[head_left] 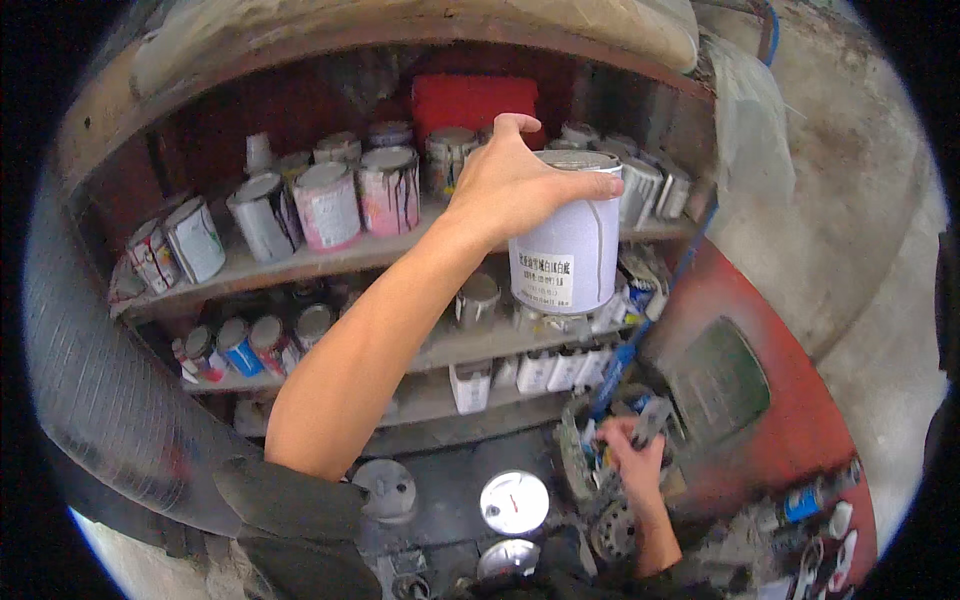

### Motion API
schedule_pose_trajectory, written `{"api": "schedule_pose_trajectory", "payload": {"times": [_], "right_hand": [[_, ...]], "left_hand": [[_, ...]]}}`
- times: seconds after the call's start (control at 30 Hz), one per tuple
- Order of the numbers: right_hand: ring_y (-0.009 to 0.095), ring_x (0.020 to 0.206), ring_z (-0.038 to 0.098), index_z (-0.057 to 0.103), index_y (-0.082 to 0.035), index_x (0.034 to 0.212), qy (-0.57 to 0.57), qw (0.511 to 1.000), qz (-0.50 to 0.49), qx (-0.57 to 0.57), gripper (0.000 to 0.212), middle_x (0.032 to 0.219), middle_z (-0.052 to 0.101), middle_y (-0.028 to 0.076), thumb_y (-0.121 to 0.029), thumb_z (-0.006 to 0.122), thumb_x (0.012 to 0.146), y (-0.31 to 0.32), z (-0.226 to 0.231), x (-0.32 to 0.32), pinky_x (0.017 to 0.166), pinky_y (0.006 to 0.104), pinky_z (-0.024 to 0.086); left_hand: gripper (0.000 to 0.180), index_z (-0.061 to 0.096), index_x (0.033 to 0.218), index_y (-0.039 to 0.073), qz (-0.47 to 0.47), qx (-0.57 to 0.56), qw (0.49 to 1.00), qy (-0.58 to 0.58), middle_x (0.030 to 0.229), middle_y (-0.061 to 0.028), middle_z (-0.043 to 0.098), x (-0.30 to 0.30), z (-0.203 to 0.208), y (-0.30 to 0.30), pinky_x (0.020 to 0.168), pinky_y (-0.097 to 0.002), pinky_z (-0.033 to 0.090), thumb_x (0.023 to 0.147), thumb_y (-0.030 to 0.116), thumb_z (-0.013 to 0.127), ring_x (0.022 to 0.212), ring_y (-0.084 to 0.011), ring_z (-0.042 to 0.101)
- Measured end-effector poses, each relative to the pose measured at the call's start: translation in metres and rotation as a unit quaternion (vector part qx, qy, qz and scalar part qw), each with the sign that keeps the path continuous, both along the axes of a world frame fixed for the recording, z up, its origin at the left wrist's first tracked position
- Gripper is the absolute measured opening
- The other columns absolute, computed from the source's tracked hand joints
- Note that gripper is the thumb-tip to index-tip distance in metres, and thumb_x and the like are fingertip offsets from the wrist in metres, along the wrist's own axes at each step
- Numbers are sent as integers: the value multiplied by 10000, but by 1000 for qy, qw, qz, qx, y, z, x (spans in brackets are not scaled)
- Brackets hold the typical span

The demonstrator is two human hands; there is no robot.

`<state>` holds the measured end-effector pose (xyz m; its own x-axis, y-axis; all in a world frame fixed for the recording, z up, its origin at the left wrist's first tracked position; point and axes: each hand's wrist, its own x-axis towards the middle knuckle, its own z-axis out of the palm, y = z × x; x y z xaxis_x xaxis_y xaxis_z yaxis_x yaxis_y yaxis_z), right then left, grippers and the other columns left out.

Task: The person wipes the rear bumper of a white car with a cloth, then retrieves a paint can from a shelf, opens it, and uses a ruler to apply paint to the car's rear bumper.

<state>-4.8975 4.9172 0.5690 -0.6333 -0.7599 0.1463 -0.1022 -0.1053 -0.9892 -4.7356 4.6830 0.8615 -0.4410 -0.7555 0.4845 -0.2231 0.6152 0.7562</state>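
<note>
A white paint can [565, 245] with a printed label and a dark drip down its side is held up in front of the shelves. My left hand [515, 180] grips it near the top, thumb along the rim on the right, other fingers mostly hidden behind. Lower down, my right hand [632, 455] is over a cluttered grey bin [575, 455], its fingers bent around a dark grey object [655, 418] that is too blurred to name. Two shiny round lids [514, 502] and a greyer lid [388, 490] lie on the dark bench to its left.
Several paint-streaked cans [325, 205] line the upper shelf [400, 238]; smaller tins [268, 340] and white containers [540, 372] fill those below. A red panel [800, 400] stands right, with a blue-labelled bottle [805, 502] near it. Plastic sheeting [750, 130] hangs at the upper right.
</note>
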Motion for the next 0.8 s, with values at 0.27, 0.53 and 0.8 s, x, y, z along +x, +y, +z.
{"api": "schedule_pose_trajectory", "payload": {"times": [0.27,0.53,0.8], "right_hand": [[55,533,481,395,64,1516,-28,991,111,-72,664,968,745,107,-211,672,978,63,86,114,480,227,391],[82,538,499,640,3,1013,-67,997,24,-34,340,642,568,-7,-333,693,994,168,40,142,502,250,381],[226,809,645,651,52,1068,-58,997,31,-47,546,867,688,150,-478,715,954,297,-16,219,736,414,520]], "left_hand": [[1130,437,1444,-46,-101,63,992,31,1287,-277,639,95,-52,106,1019,-395,506,614,525,948,1164,-331,658],[1048,487,1421,10,-256,74,963,46,1361,-252,602,76,-118,201,1074,-417,466,609,461,973,1264,-330,603],[1122,347,1574,-12,-306,-74,948,-44,1532,-213,468,150,-202,319,1192,-484,321,698,495,833,1413,-344,461]]}}
